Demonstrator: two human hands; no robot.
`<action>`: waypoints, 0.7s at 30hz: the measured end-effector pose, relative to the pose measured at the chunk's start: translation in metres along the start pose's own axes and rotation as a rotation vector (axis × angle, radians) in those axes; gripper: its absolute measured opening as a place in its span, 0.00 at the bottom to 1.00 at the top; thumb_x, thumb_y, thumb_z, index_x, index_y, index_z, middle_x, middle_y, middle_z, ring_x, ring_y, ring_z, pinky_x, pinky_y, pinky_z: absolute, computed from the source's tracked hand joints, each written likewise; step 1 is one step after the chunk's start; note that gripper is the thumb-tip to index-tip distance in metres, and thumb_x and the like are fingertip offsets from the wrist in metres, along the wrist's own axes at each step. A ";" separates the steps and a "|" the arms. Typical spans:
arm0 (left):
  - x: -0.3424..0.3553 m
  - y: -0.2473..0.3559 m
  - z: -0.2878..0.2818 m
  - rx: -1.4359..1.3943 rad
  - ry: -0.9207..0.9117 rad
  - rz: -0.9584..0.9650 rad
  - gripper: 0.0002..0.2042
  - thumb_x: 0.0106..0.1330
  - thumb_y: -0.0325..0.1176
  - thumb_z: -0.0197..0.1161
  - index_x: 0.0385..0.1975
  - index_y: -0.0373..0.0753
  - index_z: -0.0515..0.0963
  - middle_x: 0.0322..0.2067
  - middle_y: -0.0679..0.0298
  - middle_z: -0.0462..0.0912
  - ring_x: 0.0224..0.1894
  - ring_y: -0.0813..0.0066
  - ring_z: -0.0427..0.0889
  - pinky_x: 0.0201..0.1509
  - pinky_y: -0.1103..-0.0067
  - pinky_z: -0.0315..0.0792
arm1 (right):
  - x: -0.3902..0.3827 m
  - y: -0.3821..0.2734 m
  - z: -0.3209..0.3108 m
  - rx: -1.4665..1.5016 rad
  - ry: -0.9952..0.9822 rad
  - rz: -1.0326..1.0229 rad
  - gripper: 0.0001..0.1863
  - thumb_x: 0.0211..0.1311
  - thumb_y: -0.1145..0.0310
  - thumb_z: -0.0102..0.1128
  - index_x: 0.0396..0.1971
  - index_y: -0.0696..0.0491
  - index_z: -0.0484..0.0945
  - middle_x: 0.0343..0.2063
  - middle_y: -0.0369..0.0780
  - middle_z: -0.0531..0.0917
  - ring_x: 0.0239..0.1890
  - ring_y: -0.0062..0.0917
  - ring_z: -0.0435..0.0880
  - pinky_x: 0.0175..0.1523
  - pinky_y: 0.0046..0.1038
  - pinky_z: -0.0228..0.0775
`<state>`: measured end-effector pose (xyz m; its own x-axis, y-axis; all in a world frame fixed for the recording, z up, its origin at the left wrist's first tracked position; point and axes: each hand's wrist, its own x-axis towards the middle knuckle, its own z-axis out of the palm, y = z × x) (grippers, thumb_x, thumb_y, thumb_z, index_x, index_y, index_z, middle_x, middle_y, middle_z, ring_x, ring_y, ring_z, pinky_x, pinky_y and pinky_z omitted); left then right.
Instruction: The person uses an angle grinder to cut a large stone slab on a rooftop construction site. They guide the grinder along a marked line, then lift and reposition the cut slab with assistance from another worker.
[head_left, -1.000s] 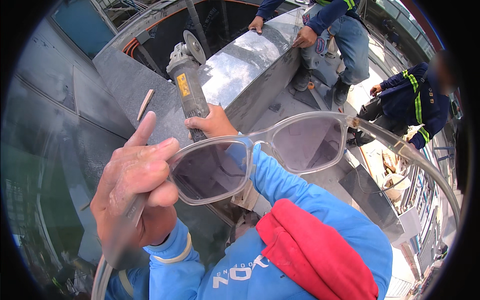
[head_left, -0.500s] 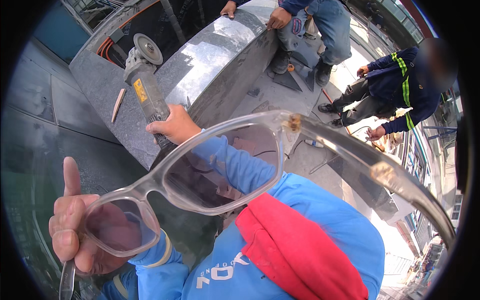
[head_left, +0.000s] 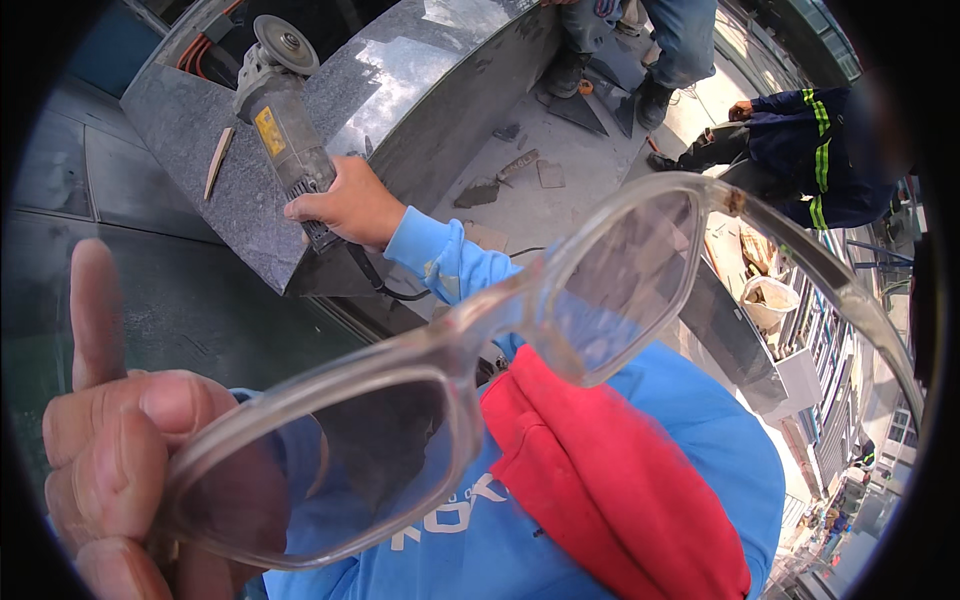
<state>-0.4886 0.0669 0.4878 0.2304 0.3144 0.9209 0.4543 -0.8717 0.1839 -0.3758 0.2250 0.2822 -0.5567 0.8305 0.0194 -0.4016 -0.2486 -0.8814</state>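
Note:
My left hand [head_left: 125, 440] grips a pair of clear-framed spectacles [head_left: 468, 365] by one end, the index finger pointing up. The spectacles are close and tilted across the view, their lenses tinted in part. With the thumb along its near side, my right hand [head_left: 355, 205] is wrapped round the rear of an angle grinder [head_left: 290, 140]. The grinder lies on a grey speckled slab, its disc [head_left: 286, 45] at the far end, facing up. A black cord [head_left: 368, 268] trails from its rear. The lenses partly cover my blue sleeves.
A curved grey stone bench [head_left: 400, 80] carries a thin wood strip [head_left: 217, 163]. Beyond it stands a person in jeans [head_left: 682, 45]; at right is another in a dark jacket with reflective bands [head_left: 820, 130]. Stone offcuts [head_left: 576, 113] lie on the floor. A white bucket [head_left: 768, 300] stands at right.
The spectacles and my left hand have come nearer and look larger; the spectacles have shifted right. The grinder stays in my right hand on the slab. The view has shifted slightly.

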 end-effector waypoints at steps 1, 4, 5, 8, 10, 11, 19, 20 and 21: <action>0.001 -0.002 0.002 -0.129 0.030 -0.022 0.26 0.81 0.49 0.41 0.50 0.28 0.75 0.35 0.40 0.80 0.38 0.53 0.85 0.56 0.25 0.68 | -0.001 -0.002 0.001 -0.030 0.007 0.030 0.21 0.49 0.71 0.75 0.40 0.66 0.78 0.27 0.43 0.84 0.29 0.24 0.85 0.38 0.29 0.78; 0.012 -0.003 0.008 -0.177 -0.089 0.013 0.26 0.81 0.50 0.42 0.49 0.29 0.76 0.34 0.42 0.81 0.37 0.54 0.85 0.55 0.27 0.70 | -0.003 -0.006 0.001 -0.076 0.038 -0.012 0.17 0.53 0.73 0.73 0.40 0.64 0.77 0.27 0.39 0.83 0.26 0.21 0.83 0.33 0.26 0.77; 0.017 -0.007 0.011 -0.155 -0.098 0.035 0.25 0.80 0.50 0.42 0.49 0.30 0.76 0.34 0.43 0.81 0.37 0.54 0.85 0.54 0.27 0.71 | -0.005 -0.006 0.002 -0.086 0.041 -0.033 0.17 0.53 0.73 0.73 0.40 0.64 0.77 0.27 0.39 0.83 0.26 0.21 0.83 0.33 0.26 0.77; 0.034 -0.002 0.015 0.105 -0.187 -0.083 0.23 0.73 0.56 0.51 0.52 0.43 0.78 0.38 0.59 0.84 0.39 0.66 0.87 0.60 0.39 0.74 | -0.003 -0.007 0.002 -0.045 0.008 0.008 0.17 0.54 0.72 0.73 0.40 0.63 0.77 0.27 0.39 0.83 0.26 0.20 0.82 0.34 0.25 0.76; 0.033 -0.002 0.029 0.161 -0.134 -0.125 0.22 0.70 0.54 0.58 0.45 0.39 0.81 0.31 0.57 0.85 0.37 0.64 0.88 0.59 0.40 0.75 | -0.003 -0.007 0.002 -0.110 0.026 0.052 0.17 0.54 0.71 0.73 0.40 0.62 0.77 0.28 0.39 0.84 0.27 0.20 0.82 0.35 0.25 0.76; 0.033 -0.007 0.035 0.125 -0.054 -0.164 0.20 0.63 0.48 0.67 0.40 0.34 0.83 0.27 0.54 0.86 0.34 0.61 0.88 0.58 0.40 0.75 | -0.002 -0.007 0.001 -0.143 0.036 -0.001 0.16 0.55 0.69 0.73 0.40 0.61 0.79 0.28 0.39 0.84 0.26 0.19 0.82 0.35 0.26 0.77; 0.035 -0.026 0.058 -0.067 -0.015 -0.052 0.21 0.68 0.47 0.65 0.32 0.28 0.81 0.31 0.47 0.87 0.35 0.61 0.88 0.53 0.45 0.80 | -0.004 -0.019 0.005 -0.003 -0.040 0.119 0.23 0.51 0.66 0.78 0.43 0.63 0.80 0.35 0.44 0.87 0.35 0.23 0.87 0.38 0.28 0.80; 0.035 -0.026 0.061 -0.092 -0.014 -0.037 0.21 0.68 0.47 0.65 0.32 0.28 0.81 0.31 0.48 0.87 0.35 0.61 0.88 0.54 0.45 0.80 | -0.004 -0.021 0.007 -0.081 -0.021 0.074 0.22 0.52 0.67 0.77 0.43 0.62 0.80 0.36 0.43 0.87 0.37 0.22 0.86 0.40 0.29 0.80; 0.037 -0.025 0.060 -0.107 -0.036 -0.047 0.21 0.67 0.48 0.65 0.33 0.29 0.81 0.31 0.48 0.87 0.35 0.61 0.88 0.54 0.45 0.80 | -0.004 -0.022 0.009 -0.162 0.001 0.031 0.21 0.53 0.68 0.76 0.44 0.62 0.80 0.36 0.42 0.87 0.38 0.21 0.86 0.41 0.29 0.80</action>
<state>-0.4398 0.1232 0.4963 0.2429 0.3670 0.8979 0.3716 -0.8903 0.2634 -0.3712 0.2229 0.3057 -0.5664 0.8241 -0.0093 -0.2620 -0.1907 -0.9460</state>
